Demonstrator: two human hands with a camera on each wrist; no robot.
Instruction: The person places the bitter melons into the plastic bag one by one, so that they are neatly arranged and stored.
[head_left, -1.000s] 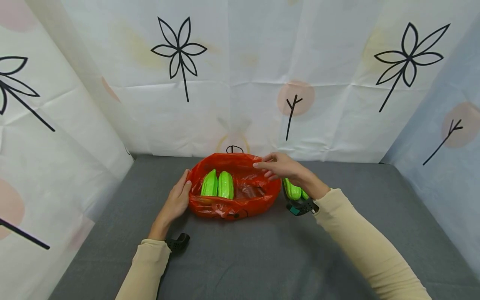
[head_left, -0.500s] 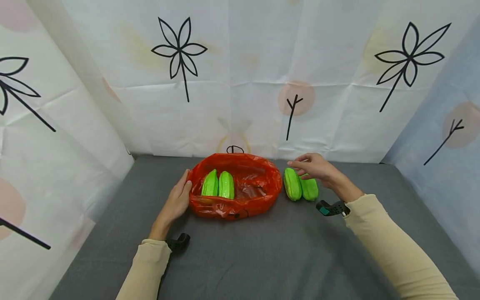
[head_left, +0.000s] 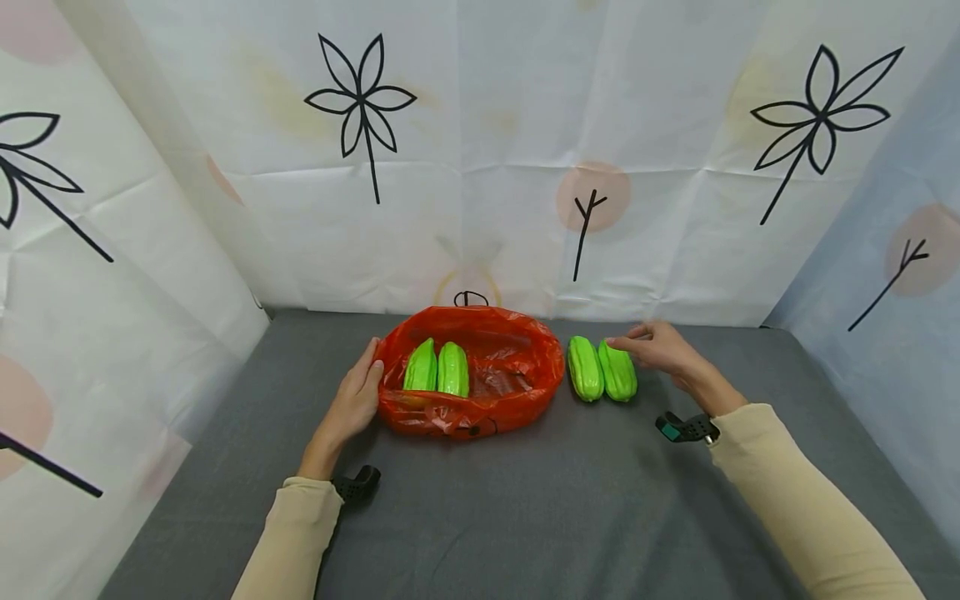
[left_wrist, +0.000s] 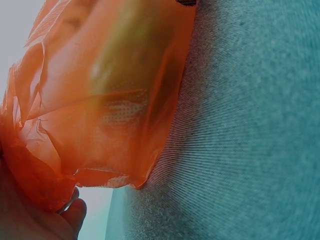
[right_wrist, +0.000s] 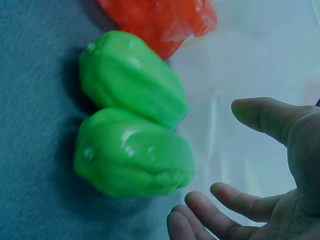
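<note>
A red plastic bag (head_left: 517,407) lies with its mouth wide on the grey table. Inside, at its left, are two bright green, ridged, oblong vegetables, the left one (head_left: 421,367) beside the right one (head_left: 453,370). My left hand (head_left: 354,394) grips the bag's left side, fingertips partly hidden behind the orange-red film in the left wrist view. Right of the bag lie two more such vegetables, a nearer-to-bag one (head_left: 585,368) and an outer one (head_left: 618,374). My right hand (head_left: 667,350) hovers at the outer one's far end, thumb and fingers spread apart, holding nothing.
A grey cloth (head_left: 480,533) covers the table. White printed fabric (head_left: 480,167) hangs as a wall behind it and at both sides. Black straps sit on both wrists, the right one (head_left: 686,427) with a green patch.
My right hand has moved right, from over the bag's right rim to the outer vegetable, uncovering the two vegetables there. The left hand and the bag have stayed in place.
</note>
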